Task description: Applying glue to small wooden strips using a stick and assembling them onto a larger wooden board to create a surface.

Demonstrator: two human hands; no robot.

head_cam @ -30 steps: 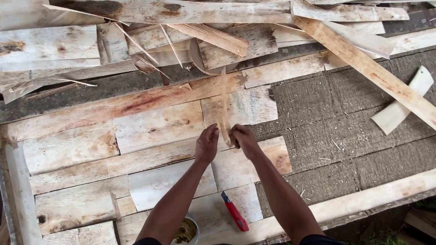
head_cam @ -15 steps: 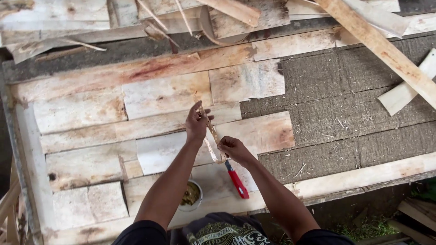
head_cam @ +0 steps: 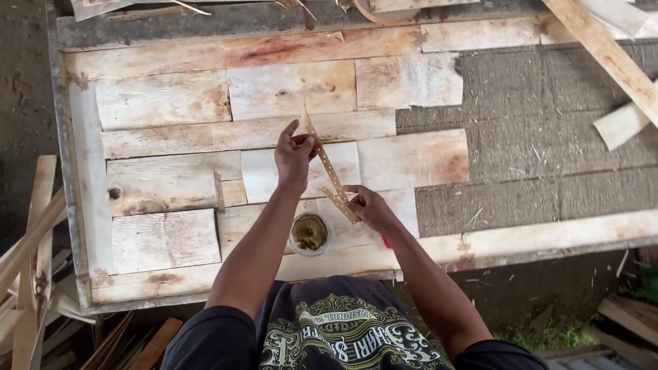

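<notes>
An open-air woodworking yard: a big work table (head_cam: 75, 171) covered in pale veneer sheets (head_cam: 164, 99), loose planks (head_cam: 603, 51) and offcuts (head_cam: 31, 274) piled around, bare dirt and grass (head_cam: 541, 332) below.

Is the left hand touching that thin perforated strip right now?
Touching. The head view shows the left hand pinching the upper end of the thin strip between its fingertips, while the right hand holds the lower end.

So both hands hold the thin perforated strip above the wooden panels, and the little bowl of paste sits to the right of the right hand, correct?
Not quite. The head view shows the bowl of paste to the left of the right hand, between the forearms. Both that and the left hand do hold the strip.
</notes>
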